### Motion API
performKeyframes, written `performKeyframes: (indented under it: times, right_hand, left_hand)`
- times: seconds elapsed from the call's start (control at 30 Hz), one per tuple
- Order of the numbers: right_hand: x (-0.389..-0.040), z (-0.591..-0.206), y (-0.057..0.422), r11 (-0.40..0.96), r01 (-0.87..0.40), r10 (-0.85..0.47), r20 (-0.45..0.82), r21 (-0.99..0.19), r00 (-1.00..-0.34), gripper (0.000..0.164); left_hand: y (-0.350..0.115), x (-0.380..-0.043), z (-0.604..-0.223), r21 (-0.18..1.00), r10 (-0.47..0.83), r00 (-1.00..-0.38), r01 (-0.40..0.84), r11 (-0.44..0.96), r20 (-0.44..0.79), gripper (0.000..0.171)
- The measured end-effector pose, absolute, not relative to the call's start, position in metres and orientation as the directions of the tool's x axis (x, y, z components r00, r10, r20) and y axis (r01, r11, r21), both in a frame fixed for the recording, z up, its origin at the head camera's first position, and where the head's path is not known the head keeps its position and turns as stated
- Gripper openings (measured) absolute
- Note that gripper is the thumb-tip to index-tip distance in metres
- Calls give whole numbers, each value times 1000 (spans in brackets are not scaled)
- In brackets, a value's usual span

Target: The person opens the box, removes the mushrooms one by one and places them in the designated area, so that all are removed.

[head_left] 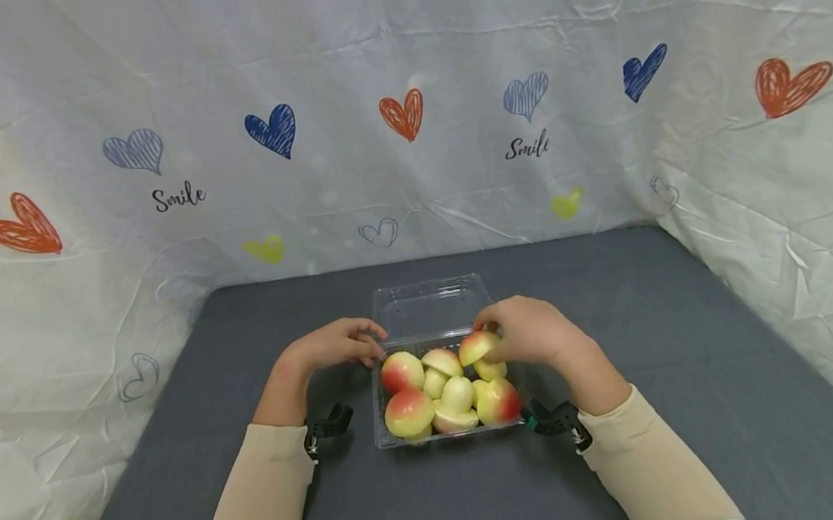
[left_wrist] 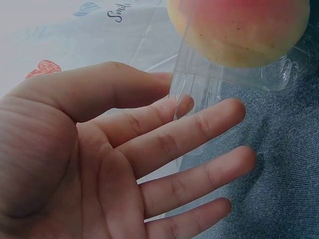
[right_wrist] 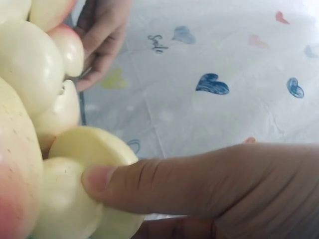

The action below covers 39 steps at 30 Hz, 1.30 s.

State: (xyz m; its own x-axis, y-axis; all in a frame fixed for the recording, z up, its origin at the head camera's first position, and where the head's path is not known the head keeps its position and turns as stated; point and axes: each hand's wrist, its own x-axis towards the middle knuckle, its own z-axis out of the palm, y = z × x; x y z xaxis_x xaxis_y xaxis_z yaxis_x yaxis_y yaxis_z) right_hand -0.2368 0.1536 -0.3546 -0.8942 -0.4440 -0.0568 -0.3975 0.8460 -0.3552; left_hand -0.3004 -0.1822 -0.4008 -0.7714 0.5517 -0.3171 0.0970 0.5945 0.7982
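A clear plastic clamshell box stands on the dark cloth with its lid folded back. Several mushroom-shaped pieces, with red-and-yellow caps and pale stems, lie inside it. At the box's back right, my right hand pinches one mushroom-shaped piece; in the right wrist view its thumb presses the pale stem, and the other fingers are mostly hidden. By the back left corner is my left hand, its fingers spread and fairly straight, thumb and index finger at the clear plastic wall.
The dark cloth covers the tabletop. Behind and at both sides hangs a white sheet printed with hearts and words. Black straps with devices sit around both wrists, close to the box's front corners.
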Motion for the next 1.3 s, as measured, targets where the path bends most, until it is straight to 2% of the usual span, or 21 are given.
performKeyframes:
  times: [0.33,0.57,0.83,1.3]
  right_hand:
    - [-241,-349,171,731,-415,-505,-19,-542,-863,34]
    - [-241,-344,184,687,-386,-479,16,-615,-877,37]
    - [-244,-339,201,693,-360,-411,69,-625,-909,38]
    - [-254,-345,222,760,-264,-315,19,-594,-949,42]
  left_hand:
    - [-183,-300,-400,799,562,-764,105,592,-316,42]
    - [-184,-301,-401,792,558,-768,111,601,-316,42]
    - [-182,-300,-398,791,564,-763,115,600,-317,41]
    - [-182,-300,-397,792,562,-764,113,600,-316,40]
